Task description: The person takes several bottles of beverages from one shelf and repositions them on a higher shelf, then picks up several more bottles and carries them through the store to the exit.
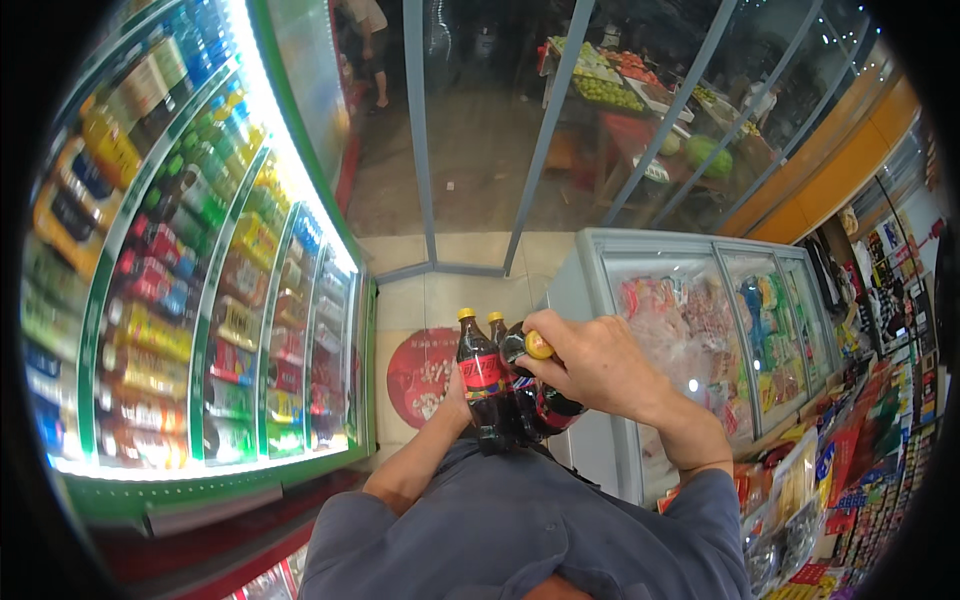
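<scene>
Several dark cola bottles with yellow caps and red labels are gathered against my body. My left hand (pixel 456 394) is at the left side of the front cola bottle (pixel 480 375), its fingers mostly hidden behind the bottles. Beside that one stands another cola bottle (pixel 498 330), partly covered. My right hand (pixel 574 352) grips a cola bottle by its neck, just under the yellow cap (pixel 538 344); this bottle's cap points up towards the camera. Below my right hand, a further red-labelled bottle (pixel 556 411) shows in part.
A lit drinks cooler (pixel 371 360) with rows of bottles stands at left. At right is a chest freezer (pixel 592 255) with glass lids, beside packaged goods (pixel 787 495). Ahead are glass doors (pixel 420 150); beyond them, a fruit stand (pixel 619 135) and a person (pixel 367 37). A round red mat (pixel 405 375) lies on the floor.
</scene>
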A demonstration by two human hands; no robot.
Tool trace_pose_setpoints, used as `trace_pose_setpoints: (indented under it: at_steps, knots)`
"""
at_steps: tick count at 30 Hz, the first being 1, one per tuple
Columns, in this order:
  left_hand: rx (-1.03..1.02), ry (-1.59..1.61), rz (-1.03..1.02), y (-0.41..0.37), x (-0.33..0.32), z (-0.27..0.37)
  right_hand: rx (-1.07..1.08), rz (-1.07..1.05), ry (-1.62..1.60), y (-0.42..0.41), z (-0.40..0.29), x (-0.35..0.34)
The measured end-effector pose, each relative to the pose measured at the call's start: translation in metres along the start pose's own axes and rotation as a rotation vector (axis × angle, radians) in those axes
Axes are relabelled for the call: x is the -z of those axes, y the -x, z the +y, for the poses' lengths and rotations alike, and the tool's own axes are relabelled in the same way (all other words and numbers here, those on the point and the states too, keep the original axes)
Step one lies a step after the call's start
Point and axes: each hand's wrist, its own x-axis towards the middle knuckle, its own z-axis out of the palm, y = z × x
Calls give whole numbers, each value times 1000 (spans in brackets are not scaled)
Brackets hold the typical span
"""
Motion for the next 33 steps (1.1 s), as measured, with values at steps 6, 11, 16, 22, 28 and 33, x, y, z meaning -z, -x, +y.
trace_pose_setpoints:
  at_steps: [6, 11, 16, 22, 28, 33]
  knots:
    - [-136, -82, 136, -109, -25, 118, 30, 64, -42, -140, 87, 23]
    - [-226, -43, 90, -181, -95, 183, 33, -40, -68, -258, 178, 22]
    - [-356, -100, -78, -264, -49, 290, 284, -120, -118, -387, 250, 3]
    - [-515, 17, -174, -334, -116, 352, 432, -181, -123, -526, 317, 10]
    - [-593, -184, -8, -401, -167, 432, 347, -139, -92, -640, 390, 0]
    - [-457, -151, 69, -469, -158, 516, 215, -56, -69, -703, 438, 17]
